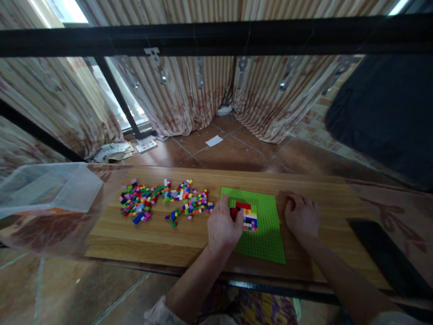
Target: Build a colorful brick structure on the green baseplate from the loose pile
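My left hand [221, 225] reaches over the left part of a green studded baseplate [260, 250]. Its thumb and fingers close around a dark red brick [233, 213], partly hidden by the hand. Right beside it on the baseplate sits a block of small bricks [250, 219] in rows of red, yellow, white, blue and other colours. Off the baseplate's right edge, my right hand [302, 214] rests on the wooden board, fingers curled in; whether anything is inside them is hidden.
Loose coloured bricks [138, 198] lie scattered on the wooden board [142, 243] to the left. A clear plastic bin [77, 185] stands at the far left, a flat black object [382, 253] at the right. Beyond the table, a black bar [216, 38] crosses before curtains.
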`<action>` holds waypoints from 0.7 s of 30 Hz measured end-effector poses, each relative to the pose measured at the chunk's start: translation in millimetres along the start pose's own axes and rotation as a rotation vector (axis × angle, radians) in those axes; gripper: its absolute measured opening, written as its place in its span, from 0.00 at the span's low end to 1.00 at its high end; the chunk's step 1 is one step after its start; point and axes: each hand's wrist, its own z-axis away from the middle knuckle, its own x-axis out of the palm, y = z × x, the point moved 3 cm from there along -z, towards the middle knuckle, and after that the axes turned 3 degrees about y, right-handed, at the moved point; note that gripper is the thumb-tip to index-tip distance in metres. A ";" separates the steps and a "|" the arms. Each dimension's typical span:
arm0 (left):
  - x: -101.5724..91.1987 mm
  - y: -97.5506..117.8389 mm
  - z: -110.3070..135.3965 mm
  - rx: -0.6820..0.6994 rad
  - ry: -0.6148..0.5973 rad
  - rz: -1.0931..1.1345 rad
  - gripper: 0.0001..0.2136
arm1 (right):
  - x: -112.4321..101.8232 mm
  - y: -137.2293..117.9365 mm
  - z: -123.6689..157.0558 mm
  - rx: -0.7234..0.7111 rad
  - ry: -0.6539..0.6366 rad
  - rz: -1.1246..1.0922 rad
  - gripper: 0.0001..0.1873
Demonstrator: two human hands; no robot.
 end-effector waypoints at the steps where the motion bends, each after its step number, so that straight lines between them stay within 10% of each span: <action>1: -0.5 0.0 0.4 -0.005 0.001 0.004 0.22 | 0.3 0.5 0.0 -0.003 0.006 0.003 0.17; 21: 0.4 1.7 2.3 0.007 0.022 0.042 0.21 | 4.6 4.4 0.2 -0.038 0.022 0.022 0.17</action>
